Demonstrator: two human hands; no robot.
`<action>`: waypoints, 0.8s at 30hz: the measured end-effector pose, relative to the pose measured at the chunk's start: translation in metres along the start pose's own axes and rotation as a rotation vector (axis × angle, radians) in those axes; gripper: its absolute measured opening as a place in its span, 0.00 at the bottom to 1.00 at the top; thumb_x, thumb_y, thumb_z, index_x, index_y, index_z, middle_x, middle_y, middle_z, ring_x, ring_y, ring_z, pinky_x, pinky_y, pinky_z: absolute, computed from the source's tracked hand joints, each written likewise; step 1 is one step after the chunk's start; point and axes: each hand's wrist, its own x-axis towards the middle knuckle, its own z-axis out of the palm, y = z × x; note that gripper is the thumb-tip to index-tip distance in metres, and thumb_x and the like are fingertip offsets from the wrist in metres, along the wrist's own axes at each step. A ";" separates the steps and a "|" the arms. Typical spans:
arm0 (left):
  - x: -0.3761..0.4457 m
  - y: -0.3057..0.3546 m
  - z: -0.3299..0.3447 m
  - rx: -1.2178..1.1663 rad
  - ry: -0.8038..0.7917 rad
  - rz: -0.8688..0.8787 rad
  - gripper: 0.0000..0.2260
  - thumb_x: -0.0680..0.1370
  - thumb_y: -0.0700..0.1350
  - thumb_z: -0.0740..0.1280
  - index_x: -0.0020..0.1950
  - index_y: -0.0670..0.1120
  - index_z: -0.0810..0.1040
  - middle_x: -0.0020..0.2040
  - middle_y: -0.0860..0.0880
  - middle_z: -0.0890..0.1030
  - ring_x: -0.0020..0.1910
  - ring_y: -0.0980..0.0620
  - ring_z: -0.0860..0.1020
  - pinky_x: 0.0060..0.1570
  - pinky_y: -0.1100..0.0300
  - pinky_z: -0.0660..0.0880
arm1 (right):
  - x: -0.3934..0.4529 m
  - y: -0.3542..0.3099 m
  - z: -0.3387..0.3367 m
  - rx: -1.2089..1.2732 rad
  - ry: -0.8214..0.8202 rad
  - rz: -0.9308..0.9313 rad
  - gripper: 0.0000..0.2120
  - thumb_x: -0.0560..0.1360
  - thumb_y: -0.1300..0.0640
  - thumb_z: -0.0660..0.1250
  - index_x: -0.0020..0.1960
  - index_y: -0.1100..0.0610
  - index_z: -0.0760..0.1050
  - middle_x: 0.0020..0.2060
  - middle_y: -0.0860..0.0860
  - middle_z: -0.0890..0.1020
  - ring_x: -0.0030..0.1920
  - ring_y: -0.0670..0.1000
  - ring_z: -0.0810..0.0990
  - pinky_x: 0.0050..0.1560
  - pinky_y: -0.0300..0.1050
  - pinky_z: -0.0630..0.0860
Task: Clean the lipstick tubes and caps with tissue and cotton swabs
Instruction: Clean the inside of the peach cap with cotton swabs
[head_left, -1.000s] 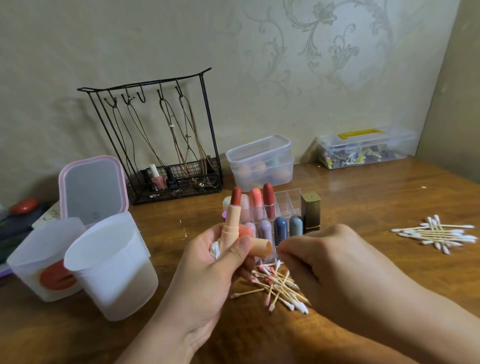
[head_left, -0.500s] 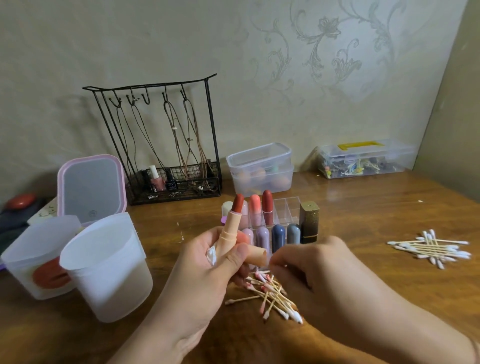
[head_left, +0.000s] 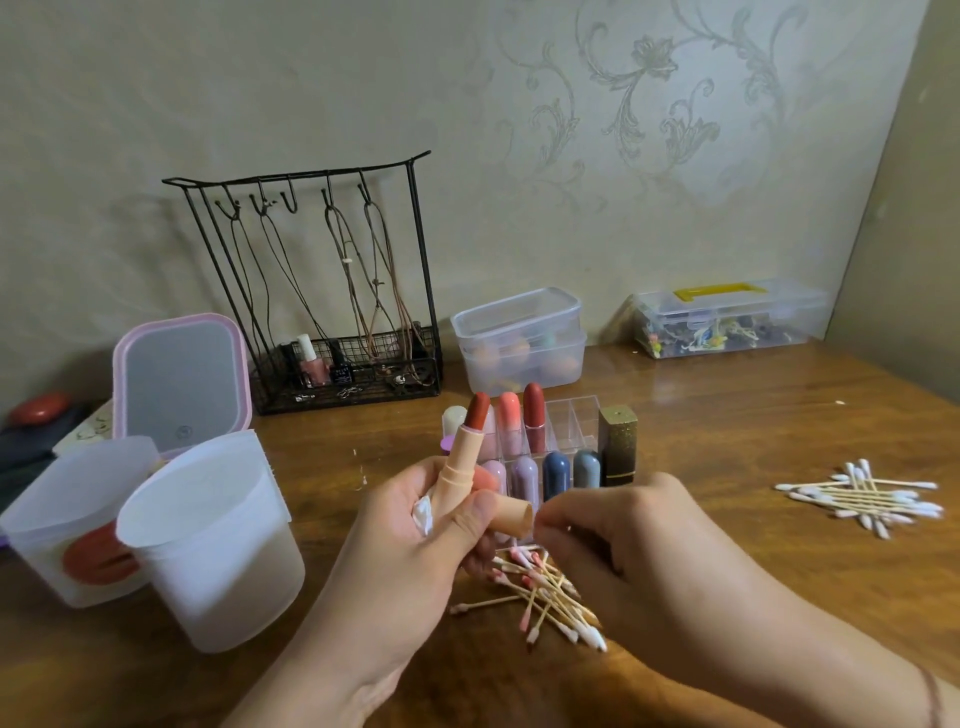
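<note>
My left hand (head_left: 415, 540) grips the peach lipstick tube (head_left: 457, 470) upright, plus its cap (head_left: 511, 514) and a tissue scrap (head_left: 423, 514). Right hand (head_left: 623, 545) hovers curled over used swabs (head_left: 540, 592), grasp unclear. Clean swabs (head_left: 867, 499) lie far right on the table (head_left: 727, 426).

glossy wooden table (head_left: 727, 415) under both hands; matt peach plastic lipstick tube (head_left: 460, 467) in the left hand (head_left: 400, 551); frosted plastic cups (head_left: 208, 545) left of it.

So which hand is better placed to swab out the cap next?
The right hand: its fingertips sit at the mouth of the peach cap. The left hand already grips the open lipstick, cap and a tissue scrap.
</note>
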 end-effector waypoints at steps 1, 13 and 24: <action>0.000 0.000 -0.001 -0.004 0.007 -0.008 0.21 0.63 0.55 0.72 0.54 0.51 0.80 0.38 0.49 0.83 0.36 0.53 0.79 0.43 0.54 0.74 | -0.001 -0.001 0.001 0.010 -0.011 -0.012 0.10 0.79 0.52 0.64 0.43 0.52 0.80 0.26 0.46 0.75 0.29 0.50 0.74 0.25 0.42 0.69; 0.001 -0.001 -0.002 -0.012 -0.025 0.006 0.17 0.65 0.52 0.71 0.52 0.50 0.81 0.37 0.48 0.82 0.36 0.52 0.78 0.40 0.56 0.74 | 0.001 0.000 -0.001 0.005 -0.070 -0.016 0.10 0.80 0.53 0.64 0.43 0.51 0.81 0.27 0.46 0.76 0.28 0.50 0.75 0.25 0.39 0.68; 0.005 0.006 -0.011 -0.174 0.018 0.012 0.13 0.68 0.46 0.70 0.51 0.45 0.81 0.36 0.45 0.78 0.31 0.53 0.73 0.28 0.64 0.72 | 0.001 0.005 -0.016 -0.010 -0.062 -0.108 0.12 0.79 0.54 0.65 0.37 0.54 0.77 0.25 0.48 0.72 0.27 0.51 0.71 0.27 0.39 0.68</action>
